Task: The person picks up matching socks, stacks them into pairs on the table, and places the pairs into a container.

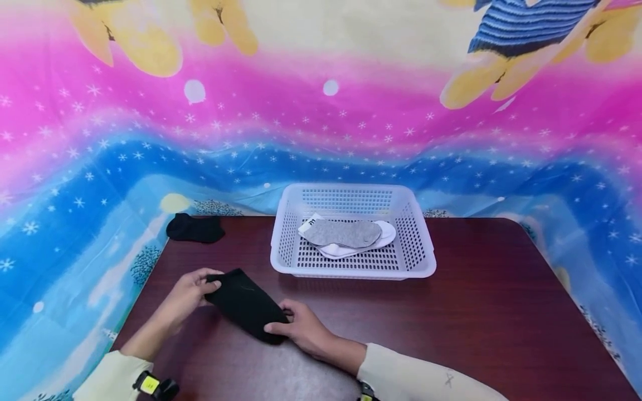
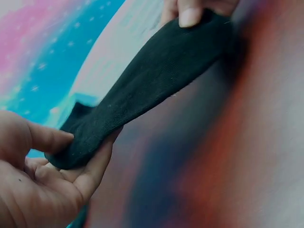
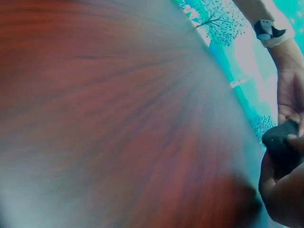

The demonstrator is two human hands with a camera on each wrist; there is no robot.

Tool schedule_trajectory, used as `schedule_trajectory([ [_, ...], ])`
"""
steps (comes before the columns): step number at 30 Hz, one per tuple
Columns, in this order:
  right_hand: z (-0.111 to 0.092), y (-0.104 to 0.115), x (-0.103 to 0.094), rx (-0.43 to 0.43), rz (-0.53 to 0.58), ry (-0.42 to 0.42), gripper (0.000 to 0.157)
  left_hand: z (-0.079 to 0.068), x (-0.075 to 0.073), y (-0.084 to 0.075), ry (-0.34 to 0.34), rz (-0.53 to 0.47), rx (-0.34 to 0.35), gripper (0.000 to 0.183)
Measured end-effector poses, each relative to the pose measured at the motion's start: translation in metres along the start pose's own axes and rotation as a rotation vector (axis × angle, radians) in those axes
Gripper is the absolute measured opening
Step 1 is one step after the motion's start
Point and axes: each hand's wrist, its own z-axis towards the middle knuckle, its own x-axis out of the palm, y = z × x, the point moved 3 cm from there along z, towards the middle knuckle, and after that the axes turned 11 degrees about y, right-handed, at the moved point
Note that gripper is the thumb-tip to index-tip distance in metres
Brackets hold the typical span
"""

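Note:
A black sock is stretched between my two hands above the dark wood table. My left hand pinches its upper left end, thumb on top and fingers beneath, as the left wrist view shows on the sock. At the lower right end, my right hand grips it between thumb and fingers. Another black sock lies at the table's far left corner. Inside the white basket, a grey sock lies over a white sock.
The perforated basket stands near the table's back edge, just beyond my right hand. A printed cloth in pink and blue hangs behind and along the sides of the table. Each wrist wears a strapped device.

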Motion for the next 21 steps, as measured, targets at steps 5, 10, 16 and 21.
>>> schedule_trajectory([
  [5,-0.027,-0.002,-0.026,0.023,-0.071,-0.009,0.03,0.0,0.032,0.014,-0.003,-0.114,-0.024,0.038],
  [10,-0.054,0.002,-0.054,0.062,-0.149,-0.023,0.033,0.0,0.067,0.013,-0.006,-0.16,-0.028,0.036],
  [16,-0.086,0.012,-0.082,0.108,-0.217,-0.031,0.034,0.0,0.102,0.004,0.021,-0.071,0.02,0.035],
  [21,-0.109,0.013,-0.101,0.194,-0.17,-0.032,0.034,0.004,0.125,0.001,0.1,-0.067,0.023,0.034],
])
